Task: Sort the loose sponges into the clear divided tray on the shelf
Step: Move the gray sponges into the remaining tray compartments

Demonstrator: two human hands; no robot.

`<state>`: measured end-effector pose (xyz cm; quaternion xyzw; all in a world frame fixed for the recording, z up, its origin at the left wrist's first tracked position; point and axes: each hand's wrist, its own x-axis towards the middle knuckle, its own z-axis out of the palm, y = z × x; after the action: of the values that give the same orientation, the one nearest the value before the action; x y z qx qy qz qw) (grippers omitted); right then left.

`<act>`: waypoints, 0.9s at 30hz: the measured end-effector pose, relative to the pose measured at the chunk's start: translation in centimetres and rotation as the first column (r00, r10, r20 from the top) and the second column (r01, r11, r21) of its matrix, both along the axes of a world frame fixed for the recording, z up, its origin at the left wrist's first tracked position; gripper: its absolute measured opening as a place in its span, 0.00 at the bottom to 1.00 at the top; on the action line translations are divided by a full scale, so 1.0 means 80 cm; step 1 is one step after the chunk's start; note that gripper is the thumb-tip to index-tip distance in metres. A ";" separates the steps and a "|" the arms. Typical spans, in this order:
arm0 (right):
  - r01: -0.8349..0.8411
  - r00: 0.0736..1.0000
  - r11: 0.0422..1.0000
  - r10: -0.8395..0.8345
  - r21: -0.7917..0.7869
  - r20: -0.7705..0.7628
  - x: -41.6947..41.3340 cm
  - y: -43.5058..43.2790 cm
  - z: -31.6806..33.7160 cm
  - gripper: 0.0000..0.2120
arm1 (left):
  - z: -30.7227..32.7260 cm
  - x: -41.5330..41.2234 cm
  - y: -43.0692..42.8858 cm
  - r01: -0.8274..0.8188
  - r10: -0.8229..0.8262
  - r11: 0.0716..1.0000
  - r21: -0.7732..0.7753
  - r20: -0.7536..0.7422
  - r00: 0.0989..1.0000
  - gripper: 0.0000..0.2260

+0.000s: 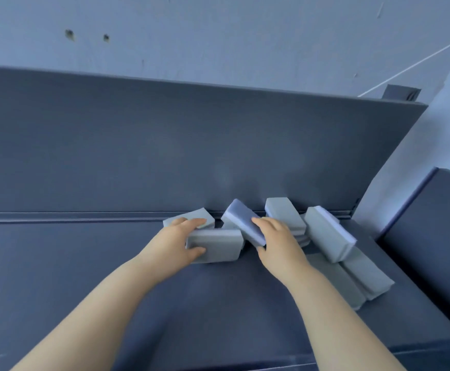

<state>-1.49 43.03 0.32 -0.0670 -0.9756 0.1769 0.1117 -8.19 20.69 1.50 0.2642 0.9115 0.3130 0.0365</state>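
The left hand [174,241] gripped a grey sponge [218,246] between thumb and fingers and the right hand [278,236] clasped a tilted blue sponge [241,219], both amid the other sponges [328,234] heaped on the seat [84,263] against its backrest [165,143].

Padded worktop [71,263]: left half and near strip open, entry from the near edge. Far side closed off by the upright back panel [165,143], full width. Sponge heap [328,236] crowds the far right against the panel. A raised padded block [432,236] walls the right just beside it. Left hand [170,245] grips a grey sponge [218,245], right hand [277,242] a bluish sponge [242,220]. Both forearms fill the heap's left approach.
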 end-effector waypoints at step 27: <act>-0.056 0.987 0.585 0.153 -0.809 0.042 0.057 -0.046 0.011 0.29 | 0.030 0.047 -0.034 -0.077 0.054 0.946 0.316 0.083 0.995 0.19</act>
<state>3.05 39.36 1.20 -0.0622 -0.7970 0.6007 0.0064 -4.46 17.97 3.90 0.2245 0.8553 0.4667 0.0164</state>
